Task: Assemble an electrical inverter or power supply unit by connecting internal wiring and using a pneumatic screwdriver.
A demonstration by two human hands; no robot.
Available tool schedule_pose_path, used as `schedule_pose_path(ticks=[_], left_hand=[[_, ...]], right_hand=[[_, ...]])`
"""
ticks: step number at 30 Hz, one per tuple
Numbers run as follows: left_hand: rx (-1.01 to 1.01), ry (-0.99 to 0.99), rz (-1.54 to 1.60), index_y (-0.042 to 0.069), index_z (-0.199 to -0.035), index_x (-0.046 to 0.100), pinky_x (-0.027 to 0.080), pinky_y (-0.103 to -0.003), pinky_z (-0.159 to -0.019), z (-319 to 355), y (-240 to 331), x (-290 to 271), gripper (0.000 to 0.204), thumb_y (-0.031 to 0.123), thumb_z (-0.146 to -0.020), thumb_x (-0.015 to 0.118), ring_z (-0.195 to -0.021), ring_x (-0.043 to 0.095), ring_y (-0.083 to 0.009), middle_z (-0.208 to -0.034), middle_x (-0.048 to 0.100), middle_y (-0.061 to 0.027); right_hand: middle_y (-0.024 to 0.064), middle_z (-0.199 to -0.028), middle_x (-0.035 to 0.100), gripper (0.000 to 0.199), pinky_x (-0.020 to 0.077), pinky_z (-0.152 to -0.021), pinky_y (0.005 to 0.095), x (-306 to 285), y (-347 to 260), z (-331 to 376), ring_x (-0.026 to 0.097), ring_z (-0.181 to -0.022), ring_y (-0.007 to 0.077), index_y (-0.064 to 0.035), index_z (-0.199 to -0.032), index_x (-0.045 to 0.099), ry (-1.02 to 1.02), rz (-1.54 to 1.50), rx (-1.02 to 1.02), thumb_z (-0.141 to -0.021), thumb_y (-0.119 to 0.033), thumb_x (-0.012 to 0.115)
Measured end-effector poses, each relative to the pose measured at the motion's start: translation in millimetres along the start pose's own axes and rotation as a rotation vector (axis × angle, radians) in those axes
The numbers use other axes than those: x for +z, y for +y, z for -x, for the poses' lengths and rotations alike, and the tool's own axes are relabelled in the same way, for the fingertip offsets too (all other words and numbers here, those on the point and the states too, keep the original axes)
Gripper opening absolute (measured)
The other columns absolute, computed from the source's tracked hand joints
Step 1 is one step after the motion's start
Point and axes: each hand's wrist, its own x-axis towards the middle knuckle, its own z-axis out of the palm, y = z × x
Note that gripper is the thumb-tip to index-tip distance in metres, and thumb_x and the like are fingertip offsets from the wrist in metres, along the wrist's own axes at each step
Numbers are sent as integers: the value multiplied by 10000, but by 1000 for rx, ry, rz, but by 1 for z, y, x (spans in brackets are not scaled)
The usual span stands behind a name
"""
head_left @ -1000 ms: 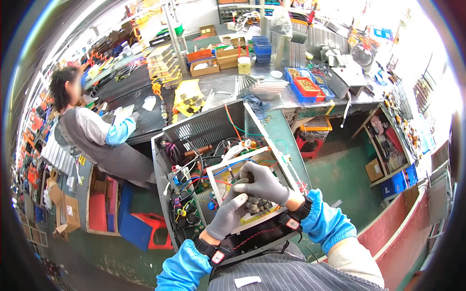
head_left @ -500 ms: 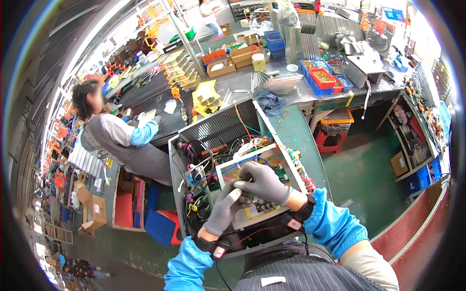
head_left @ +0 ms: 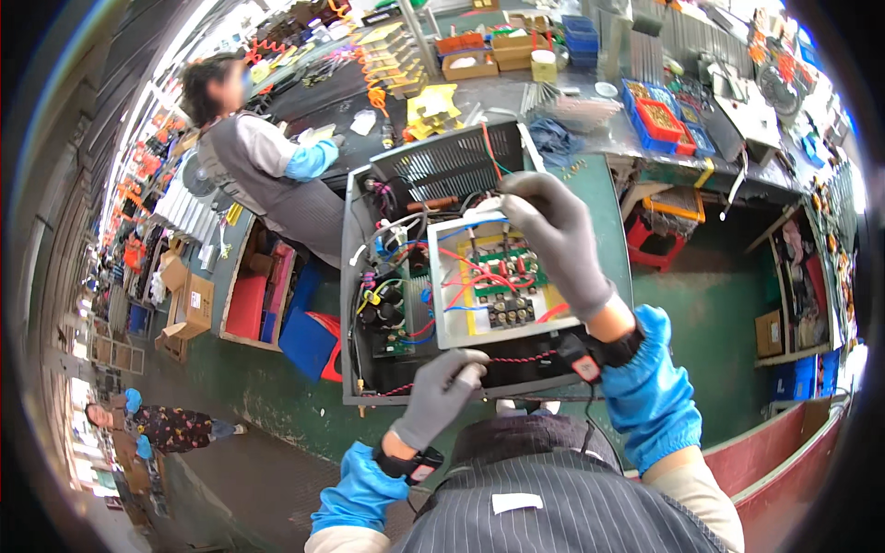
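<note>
A dark metal case [head_left: 347, 304] lies open before me, with a white inner frame [head_left: 440, 295] inside it. The frame surrounds a green circuit board [head_left: 502, 269] with red and blue wires. My right hand [head_left: 564, 241], in a grey glove, is over the frame's far right corner. Its fingers are bent together near a white wire bundle [head_left: 486, 205]; what they hold is hidden. Over the case's near edge is my left hand [head_left: 437, 398], also gloved, thumb and fingers curled together. A red-and-black twisted wire [head_left: 518, 357] passes beside its fingertips; whether they grip it is unclear.
The case rests on a green-topped bench [head_left: 604, 212]. Beyond are yellow parts [head_left: 433, 109], a blue cloth [head_left: 553, 140] and bins of small hardware [head_left: 656, 115]. A co-worker [head_left: 267, 161] stands at left. Under the right-hand bench sits a red stool [head_left: 653, 247].
My hands have parted: the right moved up and right, the left down toward the near edge. The board they covered now shows. My view has shifted, and another person at lower left is more visible.
</note>
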Motion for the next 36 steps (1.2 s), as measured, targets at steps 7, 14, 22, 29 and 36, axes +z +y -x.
schedule_pose_path(ticks=[7, 14, 22, 29, 36], left_hand=[[429, 52, -430, 90, -1092, 736, 535, -395, -674, 7, -20, 12, 170, 146, -933, 714, -775, 681, -320, -937, 706, -103], [487, 154, -450, 90, -1038, 748, 538, -405, -641, -2, -12, 19, 147, 91, -892, 731, -732, 682, -310, -863, 708, -108], [302, 455, -734, 80, -768, 684, 458, -445, -554, -9, -19, 57, 177, 217, -877, 708, -582, 601, -336, -655, 599, -113], [-2, 810, -872, -40, -771, 479, 332, -510, -618, -13, -40, 62, 316, 139, -1007, 590, -642, 418, -448, -714, 438, -263], [-198, 838, -772, -43, -780, 500, 357, -447, -594, -14, -53, 62, 319, 160, -1016, 572, -590, 434, -320, -675, 505, -191]], right_hand=[[57, -983, 636, 97, 499, -784, 259, -65, 0, 38, 594, -865, 85, 21, -1019, 651, -46, 400, -33, -940, -22, 687], [52, -944, 654, 131, 488, -730, 274, -171, -21, 47, 579, -816, 104, 7, -1018, 686, 2, 801, 134, -929, -88, 707], [84, -879, 645, 167, 503, -710, 319, -340, -17, 38, 602, -761, 159, 7, -995, 702, 11, 1001, 206, -917, -139, 721], [156, -925, 687, 188, 554, -822, 429, -500, 18, -17, 691, -907, 336, -39, -992, 710, -365, 1177, 119, -894, -198, 735], [136, -909, 674, 187, 528, -771, 380, -603, -6, -117, 665, -830, 269, 11, -984, 704, -393, 1048, 148, -910, -161, 714]])
